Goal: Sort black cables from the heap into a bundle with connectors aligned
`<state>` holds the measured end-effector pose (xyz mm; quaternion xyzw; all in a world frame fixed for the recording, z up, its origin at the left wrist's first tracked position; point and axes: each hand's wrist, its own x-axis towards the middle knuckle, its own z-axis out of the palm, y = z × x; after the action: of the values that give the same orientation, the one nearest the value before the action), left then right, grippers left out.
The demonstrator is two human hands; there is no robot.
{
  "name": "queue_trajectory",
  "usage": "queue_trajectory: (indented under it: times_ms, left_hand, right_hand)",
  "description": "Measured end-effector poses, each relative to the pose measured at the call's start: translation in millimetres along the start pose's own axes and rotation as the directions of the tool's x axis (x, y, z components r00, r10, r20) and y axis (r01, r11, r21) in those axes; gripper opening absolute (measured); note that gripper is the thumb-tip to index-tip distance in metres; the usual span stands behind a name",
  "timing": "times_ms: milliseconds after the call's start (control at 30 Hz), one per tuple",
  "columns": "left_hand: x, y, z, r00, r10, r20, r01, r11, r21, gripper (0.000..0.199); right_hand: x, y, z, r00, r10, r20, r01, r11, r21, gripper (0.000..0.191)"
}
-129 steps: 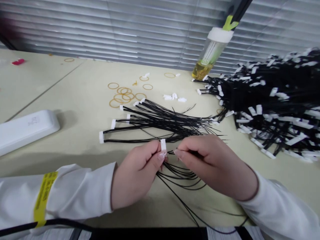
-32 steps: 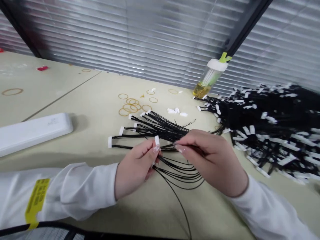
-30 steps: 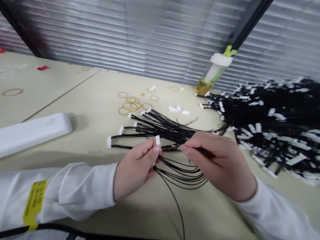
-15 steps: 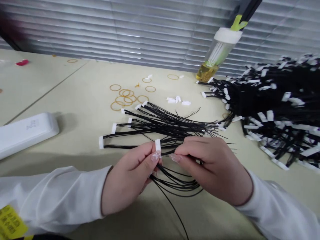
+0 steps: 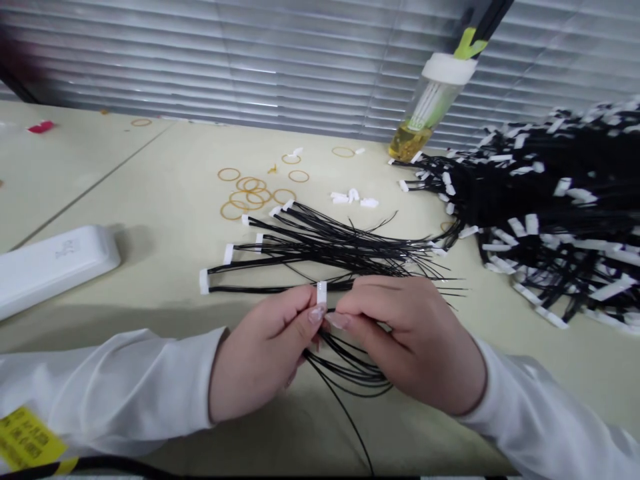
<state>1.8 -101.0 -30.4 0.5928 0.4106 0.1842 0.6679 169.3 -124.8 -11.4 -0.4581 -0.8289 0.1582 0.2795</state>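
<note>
A white wire connector [image 5: 321, 292] is held in the closed grip of the left hand [image 5: 263, 363], between thumb and fingertips, and projects above that grip. Black wires [image 5: 350, 373] are pinched in the closed grip of the right hand [image 5: 410, 347], just beside the left hand, with loose lengths trailing below onto the counter [image 5: 150, 193]. A wire bundle [image 5: 325, 247] lies directly behind the hands; a larger wire heap [image 5: 545, 207] lies to the right.
</note>
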Motion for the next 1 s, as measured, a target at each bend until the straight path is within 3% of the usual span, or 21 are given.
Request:
queue_trajectory:
  times_ms: [100,133,233,333,400,467,533,567,633,700,767,800,833,900,967,1000]
  left_hand:
    - [4.3,-2.4,0.3,0.996,-0.022,-0.091,0.006,0.986,-0.168,0.022]
    - [6.0,-3.3,0.2,0.992,-0.034,-0.125,0.002,0.968,-0.252,0.022]
    - [11.0,-4.8,-0.5,0.98,-0.067,-0.189,-0.031,0.881,-0.472,0.019]
    - [14.3,-4.2,-1.5,0.972,-0.087,-0.219,-0.05,0.833,-0.551,0.016]
    - [15.3,-3.2,-2.3,0.965,-0.107,-0.239,-0.05,0.821,-0.569,0.014]
    - [15.7,-2.1,-3.4,0.954,-0.136,-0.269,-0.046,0.817,-0.575,0.013]
    - [15.9,-1.4,-4.7,0.944,-0.164,-0.288,-0.033,0.819,-0.573,0.014]
    - [16.0,-1.1,-5.4,0.941,-0.172,-0.29,-0.027,0.821,-0.571,0.015]
    - [16.2,-1.3,-6.3,0.943,-0.172,-0.285,-0.022,0.823,-0.568,0.016]
    - [16.2,-2.5,-6.3,0.948,-0.159,-0.275,-0.023,0.828,-0.561,0.015]
    - [15.6,-4.4,-5.3,0.954,-0.142,-0.265,-0.021,0.849,-0.528,0.016]
    - [14.9,-5.4,-4.6,0.958,-0.128,-0.257,-0.018,0.867,-0.499,0.017]
    - [14.1,-6.5,-3.7,0.961,-0.114,-0.251,-0.016,0.886,-0.464,0.019]
    - [12.0,-8.1,-2.1,0.969,-0.085,-0.234,-0.01,0.925,-0.38,0.023]
    - [9.6,-8.8,-0.6,0.971,-0.065,-0.23,-0.009,0.951,-0.308,0.023]
    - [8.4,-8.8,0.0,0.971,-0.06,-0.232,-0.008,0.96,-0.281,0.023]
  right_hand:
    - [-2.5,-1.7,-8.0,0.999,-0.011,-0.053,0.004,0.99,-0.143,0.013]
    - [-3.9,-2.9,-11.1,0.998,-0.06,-0.035,0.053,0.984,-0.17,0.021]
    - [-8.8,-5.9,-15.7,0.967,-0.215,0.138,0.236,0.959,-0.158,0.043]
    - [-11.5,-1.3,-12.2,0.935,-0.251,0.25,0.293,0.945,-0.148,0.033]
    - [-11.0,8.0,-10.9,0.938,-0.276,0.208,0.3,0.949,-0.095,0.026]
    - [-9.1,19.7,-13.9,0.963,-0.256,0.085,0.25,0.966,0.069,0.025]
    - [-6.4,31.2,-21.5,0.989,-0.105,-0.1,0.134,0.928,0.349,0.023]
    - [-4.7,36.2,-26.6,0.98,0.018,-0.197,0.086,0.86,0.503,0.022]
    - [-0.9,43.8,-38.1,0.892,0.314,-0.325,0.04,0.661,0.749,0.019]
    - [2.3,47.0,-48.9,0.748,0.557,-0.361,0.04,0.505,0.862,0.023]
    - [2.8,44.9,-55.3,0.627,0.689,-0.364,0.007,0.462,0.887,0.028]
    - [1.7,41.6,-55.8,0.599,0.702,-0.386,-0.01,0.489,0.872,0.026]
    - [-0.1,37.1,-54.2,0.607,0.681,-0.409,-0.04,0.541,0.84,0.023]
    - [-4.8,24.8,-45.5,0.72,0.573,-0.393,-0.161,0.687,0.708,0.02]
    - [-8.2,10.9,-32.6,0.845,0.453,-0.284,-0.288,0.833,0.471,0.018]
    - [-8.8,4.6,-26.0,0.883,0.404,-0.238,-0.313,0.885,0.345,0.013]
